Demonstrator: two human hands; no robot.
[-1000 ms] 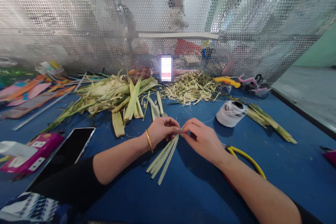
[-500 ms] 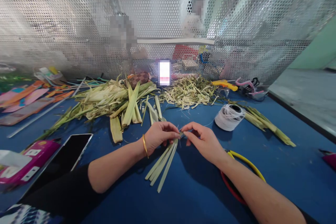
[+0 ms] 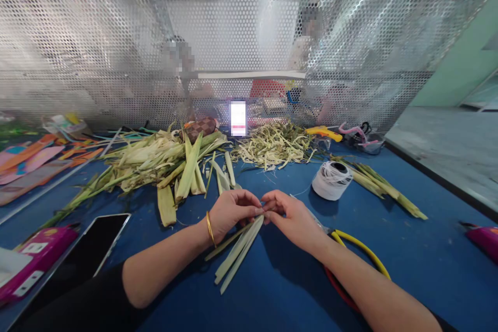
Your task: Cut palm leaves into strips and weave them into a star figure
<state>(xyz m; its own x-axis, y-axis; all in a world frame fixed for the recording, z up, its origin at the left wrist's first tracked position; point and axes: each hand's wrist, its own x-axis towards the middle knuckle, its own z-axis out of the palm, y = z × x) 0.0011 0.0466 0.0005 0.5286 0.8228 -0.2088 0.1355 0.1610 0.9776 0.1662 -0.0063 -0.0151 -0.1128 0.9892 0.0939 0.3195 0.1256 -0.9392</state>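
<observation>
My left hand, with a gold bangle at its wrist, pinches the upper ends of several pale green husk strips. The strips fan down toward me over the blue tabletop. My right hand is closed at the same end of the bundle, fingertips meeting those of the left. A fine white thread runs behind it from the spool of white thread; the thread's end among my fingertips is mostly hidden. Beneath my right forearm lie yellow-and-red-handled pliers, partly covered.
Behind my hands lie a pile of wide husks and a heap of shredded husk. A dark phone and a magenta tissue pack are at left. A yellow tool lies near the perforated screen; people show behind it.
The view has tilted up, showing the screen's top edge. My fingers have shifted at the tied end, and one strip now splays farther left. A person behind the screen has moved right.
</observation>
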